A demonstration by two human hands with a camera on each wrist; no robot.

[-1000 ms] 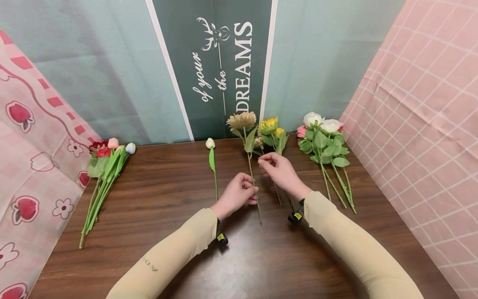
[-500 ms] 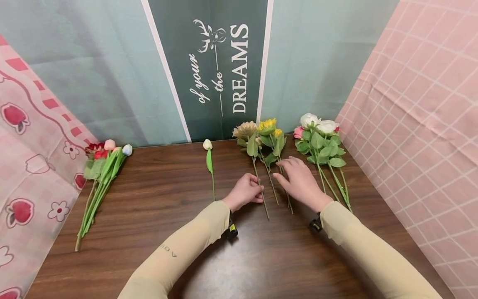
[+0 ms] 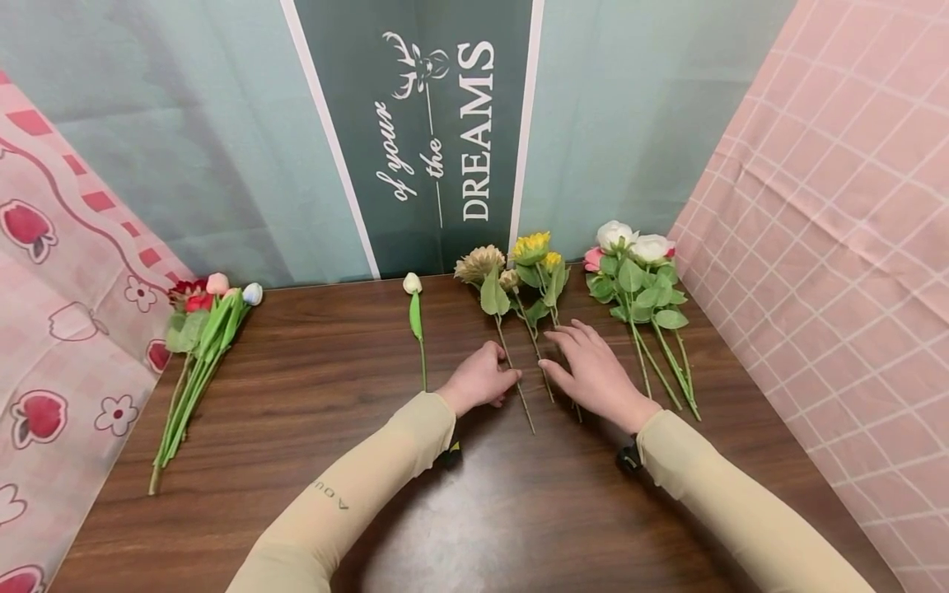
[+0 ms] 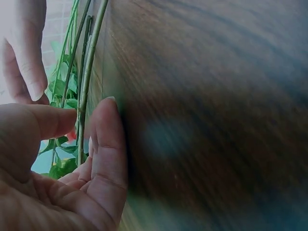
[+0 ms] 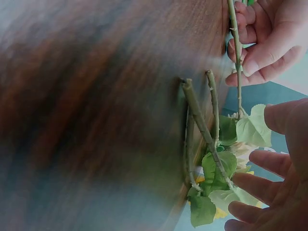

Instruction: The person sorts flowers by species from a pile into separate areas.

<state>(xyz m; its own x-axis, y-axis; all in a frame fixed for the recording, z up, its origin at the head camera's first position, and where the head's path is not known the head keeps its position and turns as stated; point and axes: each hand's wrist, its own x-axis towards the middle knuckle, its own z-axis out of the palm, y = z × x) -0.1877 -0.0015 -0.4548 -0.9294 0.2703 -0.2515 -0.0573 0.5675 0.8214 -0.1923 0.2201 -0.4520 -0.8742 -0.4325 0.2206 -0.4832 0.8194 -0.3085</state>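
Observation:
My left hand (image 3: 483,379) curls its thumb and fingers round the thin stem of a beige flower (image 3: 480,263), which lies close to the tabletop. In the left wrist view that stem (image 4: 86,82) runs between thumb and forefinger. My right hand (image 3: 596,375), fingers spread and fairly straight, is over the stems of the yellow flowers (image 3: 532,247); whether it touches them I cannot tell. Between the hands lies the stem of a smaller beige flower (image 3: 509,280). Cut stem ends (image 5: 187,86) and green leaves (image 5: 219,166) show beside the right fingers in the right wrist view.
A single white tulip (image 3: 412,284) lies left of the left hand. Red flowers and tulips (image 3: 211,329) form a bunch at the far left. White and pink roses (image 3: 633,247) lie at the right. Fabric walls (image 3: 815,206) border the brown wooden table (image 3: 334,346).
The beige flower has come down toward the table, between my left fingers throughout. My right hand has moved right and nearer, spreading its fingers over the yellow flowers' stems.

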